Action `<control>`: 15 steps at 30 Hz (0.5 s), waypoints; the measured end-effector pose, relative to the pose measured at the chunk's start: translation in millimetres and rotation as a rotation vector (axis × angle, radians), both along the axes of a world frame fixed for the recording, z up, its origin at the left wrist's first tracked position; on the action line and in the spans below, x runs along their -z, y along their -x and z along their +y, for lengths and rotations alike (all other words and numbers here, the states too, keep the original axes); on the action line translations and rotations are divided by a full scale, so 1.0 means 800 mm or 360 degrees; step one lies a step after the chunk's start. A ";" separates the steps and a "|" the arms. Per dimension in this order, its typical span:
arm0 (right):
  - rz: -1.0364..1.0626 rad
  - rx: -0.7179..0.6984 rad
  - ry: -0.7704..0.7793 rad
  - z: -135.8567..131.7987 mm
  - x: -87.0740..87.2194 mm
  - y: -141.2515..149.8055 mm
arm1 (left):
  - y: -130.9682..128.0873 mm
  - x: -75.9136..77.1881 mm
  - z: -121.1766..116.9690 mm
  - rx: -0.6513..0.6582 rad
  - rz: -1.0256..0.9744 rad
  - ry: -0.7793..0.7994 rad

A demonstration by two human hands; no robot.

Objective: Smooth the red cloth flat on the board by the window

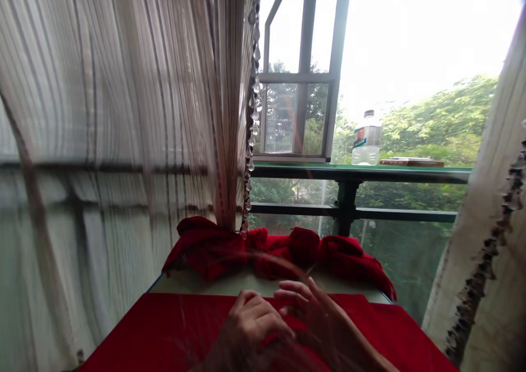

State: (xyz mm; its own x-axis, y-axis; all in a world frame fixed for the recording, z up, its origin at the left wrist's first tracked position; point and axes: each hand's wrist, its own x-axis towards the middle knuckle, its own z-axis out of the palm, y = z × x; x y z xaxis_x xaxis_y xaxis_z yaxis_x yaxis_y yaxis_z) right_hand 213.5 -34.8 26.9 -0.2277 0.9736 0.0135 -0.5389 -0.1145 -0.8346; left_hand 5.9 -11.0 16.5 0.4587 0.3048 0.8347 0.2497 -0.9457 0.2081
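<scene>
Cloth, flat and red [176, 328], covers the near part of our pale counter [255, 287].
Over it, our bare left hand [255, 325] curls its fingers, though we cannot tell whether they pinch anything; just beside, our bare right hand [318, 314] has slightly spread fingers. Farther right, a clear plastic bottle [367, 144] stands upright.

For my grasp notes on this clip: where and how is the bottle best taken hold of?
Probably around its body, below the narrowing neck, from the near left side. The bottle stands upright on the ledge with its near face uncovered, while flat items lie close to its right, leaving less room there.
</scene>
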 end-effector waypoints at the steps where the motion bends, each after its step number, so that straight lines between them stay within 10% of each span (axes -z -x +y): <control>1: -0.0001 -0.0019 0.0010 0.000 0.001 -0.001 | 0.001 0.001 0.001 -0.0004 0.0016 0.0006; 15: 0.0036 -0.0016 0.0099 0.016 0.019 -0.006 | -0.006 0.043 0.031 -0.0020 -0.0098 -0.0085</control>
